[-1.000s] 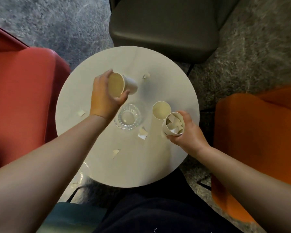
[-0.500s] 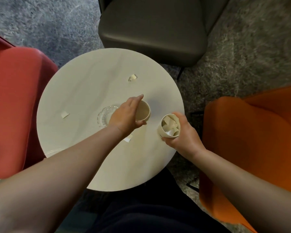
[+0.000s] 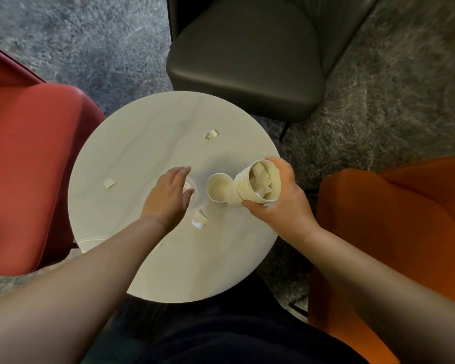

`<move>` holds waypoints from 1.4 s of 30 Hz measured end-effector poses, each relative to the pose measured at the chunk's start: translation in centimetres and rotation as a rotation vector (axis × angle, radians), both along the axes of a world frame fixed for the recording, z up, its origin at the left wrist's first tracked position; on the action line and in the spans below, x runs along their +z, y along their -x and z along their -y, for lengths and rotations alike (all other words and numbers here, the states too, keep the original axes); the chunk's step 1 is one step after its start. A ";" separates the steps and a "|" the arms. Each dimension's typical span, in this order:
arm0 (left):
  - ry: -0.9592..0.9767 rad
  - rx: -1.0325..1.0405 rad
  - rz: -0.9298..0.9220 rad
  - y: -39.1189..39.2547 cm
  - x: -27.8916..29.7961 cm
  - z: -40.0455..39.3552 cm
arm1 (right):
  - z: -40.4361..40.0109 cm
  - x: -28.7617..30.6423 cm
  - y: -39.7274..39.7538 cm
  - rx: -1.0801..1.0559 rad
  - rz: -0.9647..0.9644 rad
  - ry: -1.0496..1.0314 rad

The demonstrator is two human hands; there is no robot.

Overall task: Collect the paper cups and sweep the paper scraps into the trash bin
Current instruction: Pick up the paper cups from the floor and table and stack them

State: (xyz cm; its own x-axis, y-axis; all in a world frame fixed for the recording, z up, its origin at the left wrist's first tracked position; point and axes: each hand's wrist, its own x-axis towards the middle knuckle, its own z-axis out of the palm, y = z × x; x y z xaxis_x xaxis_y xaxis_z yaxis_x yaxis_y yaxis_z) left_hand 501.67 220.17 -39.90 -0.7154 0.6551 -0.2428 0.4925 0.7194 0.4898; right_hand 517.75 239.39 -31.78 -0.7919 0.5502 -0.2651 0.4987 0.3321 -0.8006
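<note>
Over the round table (image 3: 132, 153), seen from the head camera, the right hand (image 3: 281, 203) grips one paper cup (image 3: 258, 183) tilted inward, likely so its collected scraps stay put. The left hand (image 3: 168, 198) hovers flat with fingers straight above a glass dish (image 3: 191, 187), holding nothing. Beside it stands an empty cup (image 3: 218, 187). Three loose scraps show: far (image 3: 211, 134), left (image 3: 109, 183), near (image 3: 200, 219). No trash bin is visible.
</note>
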 end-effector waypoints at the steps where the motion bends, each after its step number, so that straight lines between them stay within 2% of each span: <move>1: 0.022 0.020 -0.005 0.1 0.0 0.8 | 0.3 0.1 0.6 0.016 -0.016 -0.001; 7: 0.098 0.086 0.000 -0.9 -0.7 5.2 | 1.5 -1.6 3.5 0.096 -0.009 -0.031; 16: 0.101 0.062 0.149 -4.9 -3.9 3.9 | 1.7 -7.0 5.1 0.278 0.224 -0.127; 24: 0.174 -0.021 -0.036 -4.9 -5.9 0.5 | 1.2 -8.0 4.8 0.342 0.171 -0.157; 29: 0.142 -0.032 -0.129 -5.3 -6.2 0.4 | 0.9 -8.3 4.7 0.363 0.136 -0.154; 32: 0.121 -0.019 -0.125 -5.5 -6.6 0.4 | 0.6 -8.5 4.7 0.385 0.127 -0.156; 34: 0.079 0.048 -0.122 -5.7 -6.5 0.3 | 0.3 -8.6 4.7 0.406 0.124 -0.157; 36: -0.005 0.216 -0.089 -5.9 -5.8 -0.2 | 0.1 -8.6 4.8 0.427 0.120 -0.139; 39: -0.228 0.561 -0.017 -5.7 -3.5 -1.5 | -0.4 -8.7 4.8 0.455 0.112 -0.081; 42: -0.447 0.671 -0.093 -5.5 -0.2 -3.1 | -0.8 -8.8 4.8 0.468 0.111 -0.048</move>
